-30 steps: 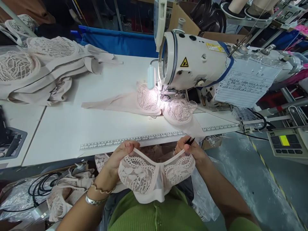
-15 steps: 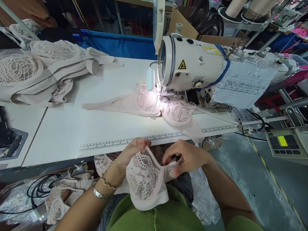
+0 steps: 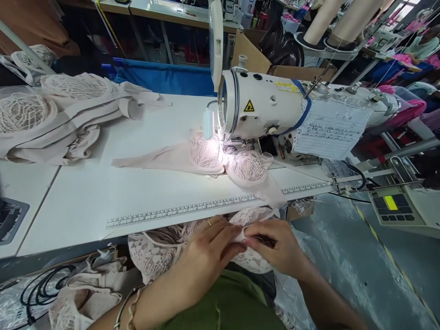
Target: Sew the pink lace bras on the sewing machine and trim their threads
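Note:
A pale pink lace bra (image 3: pixel 252 261) lies across my lap below the table's front edge. My left hand (image 3: pixel 209 245) pinches a narrow part of it, fingers and thumb pressed together. Close against it, my right hand (image 3: pixel 271 238) is closed on the same part, the fingertips of both hands nearly meeting. What exactly lies under the fingertips is partly covered. On the table, another pink bra (image 3: pixel 249 166) sits under the lit needle area of a white sewing machine (image 3: pixel 264 101), one wing stretched out to the left.
A pile of bras (image 3: pixel 68 114) lies at the table's left. A printed ruler (image 3: pixel 192 208) runs along the front edge. More lace bras (image 3: pixel 154 256) hang below the table. A control panel (image 3: pixel 395 206) stands at right, and thread cones (image 3: pixel 323 23) behind the machine.
My left hand has moved right, from the cup's upper edge to beside my right hand. The raised cup has dropped out of its upright position. The view has shifted slightly.

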`<state>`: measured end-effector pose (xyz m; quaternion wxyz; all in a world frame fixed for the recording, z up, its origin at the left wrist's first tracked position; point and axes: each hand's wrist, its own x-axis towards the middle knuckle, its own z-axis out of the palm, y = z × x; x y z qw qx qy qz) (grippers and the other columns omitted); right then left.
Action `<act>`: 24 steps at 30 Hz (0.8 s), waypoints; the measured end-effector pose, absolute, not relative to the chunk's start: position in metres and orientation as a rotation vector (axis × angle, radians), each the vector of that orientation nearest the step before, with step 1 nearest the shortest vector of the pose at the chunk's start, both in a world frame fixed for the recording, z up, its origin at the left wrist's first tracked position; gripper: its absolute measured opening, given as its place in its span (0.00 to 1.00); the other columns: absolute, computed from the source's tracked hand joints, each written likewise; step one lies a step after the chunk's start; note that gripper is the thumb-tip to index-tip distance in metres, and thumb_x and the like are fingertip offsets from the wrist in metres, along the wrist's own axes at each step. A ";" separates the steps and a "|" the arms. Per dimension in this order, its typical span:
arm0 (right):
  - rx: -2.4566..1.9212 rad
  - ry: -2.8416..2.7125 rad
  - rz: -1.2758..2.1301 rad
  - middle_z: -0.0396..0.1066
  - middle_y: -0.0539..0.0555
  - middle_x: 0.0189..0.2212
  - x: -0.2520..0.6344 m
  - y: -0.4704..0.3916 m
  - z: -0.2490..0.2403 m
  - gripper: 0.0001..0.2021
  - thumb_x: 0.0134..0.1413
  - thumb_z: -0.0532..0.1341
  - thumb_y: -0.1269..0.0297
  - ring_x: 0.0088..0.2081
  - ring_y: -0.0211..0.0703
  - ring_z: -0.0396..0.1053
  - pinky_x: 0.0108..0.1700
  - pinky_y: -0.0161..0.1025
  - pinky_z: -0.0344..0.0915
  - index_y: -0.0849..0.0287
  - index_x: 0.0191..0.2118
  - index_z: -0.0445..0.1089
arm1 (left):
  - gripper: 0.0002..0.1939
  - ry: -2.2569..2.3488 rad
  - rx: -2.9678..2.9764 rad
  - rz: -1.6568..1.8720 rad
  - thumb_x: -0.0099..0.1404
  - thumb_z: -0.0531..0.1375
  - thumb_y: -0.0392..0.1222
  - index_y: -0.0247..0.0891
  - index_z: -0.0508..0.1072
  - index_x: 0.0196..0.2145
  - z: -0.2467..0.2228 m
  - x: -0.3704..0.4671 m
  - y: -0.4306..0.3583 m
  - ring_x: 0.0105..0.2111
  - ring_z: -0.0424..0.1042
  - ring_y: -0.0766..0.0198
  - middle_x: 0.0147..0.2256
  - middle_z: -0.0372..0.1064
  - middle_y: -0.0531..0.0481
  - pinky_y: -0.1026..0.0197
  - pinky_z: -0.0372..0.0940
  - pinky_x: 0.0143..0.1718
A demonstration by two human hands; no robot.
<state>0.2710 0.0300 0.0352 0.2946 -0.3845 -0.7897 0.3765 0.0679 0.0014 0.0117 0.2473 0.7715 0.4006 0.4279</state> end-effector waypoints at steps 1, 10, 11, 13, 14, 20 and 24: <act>-1.007 -2.106 0.931 0.68 0.47 0.20 0.267 0.028 0.029 0.10 0.64 0.60 0.66 0.21 0.34 0.61 0.27 0.33 0.60 0.57 0.30 0.73 | 0.09 1.136 2.077 1.203 0.69 0.61 0.34 0.39 0.75 0.46 0.006 0.071 0.002 0.37 0.75 0.58 0.36 0.77 0.45 0.59 0.72 0.37; -0.943 -2.173 1.033 0.76 0.56 0.37 0.285 0.034 0.014 0.04 0.59 0.64 0.70 0.30 0.39 0.72 0.29 0.33 0.65 0.59 0.32 0.75 | 0.03 1.191 1.333 1.077 0.62 0.65 0.37 0.38 0.77 0.30 0.004 0.053 0.015 0.30 0.73 0.63 0.30 0.73 0.49 0.65 0.66 0.28; -0.938 -2.153 1.118 0.76 0.55 0.34 0.290 0.036 0.015 0.05 0.59 0.64 0.69 0.30 0.39 0.72 0.28 0.32 0.65 0.59 0.32 0.75 | 0.03 1.168 1.291 1.087 0.62 0.65 0.38 0.38 0.77 0.30 0.003 0.050 0.015 0.30 0.72 0.63 0.30 0.73 0.48 0.65 0.65 0.28; -0.953 -2.134 1.183 0.75 0.56 0.34 0.298 0.039 0.016 0.07 0.61 0.63 0.69 0.31 0.39 0.72 0.28 0.32 0.66 0.59 0.31 0.75 | 0.04 1.139 1.241 1.125 0.63 0.65 0.39 0.38 0.77 0.30 0.002 0.044 0.016 0.32 0.71 0.62 0.32 0.72 0.48 0.64 0.65 0.29; -0.973 -2.148 1.128 0.76 0.57 0.36 0.301 0.040 0.015 0.07 0.62 0.63 0.69 0.32 0.39 0.72 0.29 0.33 0.67 0.59 0.31 0.76 | 0.04 1.136 1.227 1.148 0.63 0.65 0.38 0.38 0.77 0.31 0.001 0.041 0.016 0.33 0.71 0.62 0.32 0.72 0.48 0.64 0.65 0.30; -0.899 -2.238 0.224 0.76 0.56 0.37 0.297 0.029 -0.005 0.07 0.61 0.61 0.73 0.29 0.38 0.66 0.32 0.37 0.65 0.57 0.35 0.76 | 0.04 1.246 1.167 1.286 0.61 0.68 0.38 0.40 0.77 0.30 -0.006 0.038 0.011 0.36 0.70 0.62 0.35 0.70 0.49 0.64 0.65 0.33; -1.080 -2.223 -0.185 0.78 0.56 0.39 0.287 0.025 -0.022 0.13 0.59 0.56 0.80 0.32 0.40 0.68 0.30 0.36 0.63 0.57 0.36 0.75 | 0.02 1.249 1.177 1.244 0.62 0.67 0.39 0.42 0.77 0.32 -0.007 0.040 0.006 0.38 0.70 0.60 0.37 0.69 0.48 0.64 0.66 0.33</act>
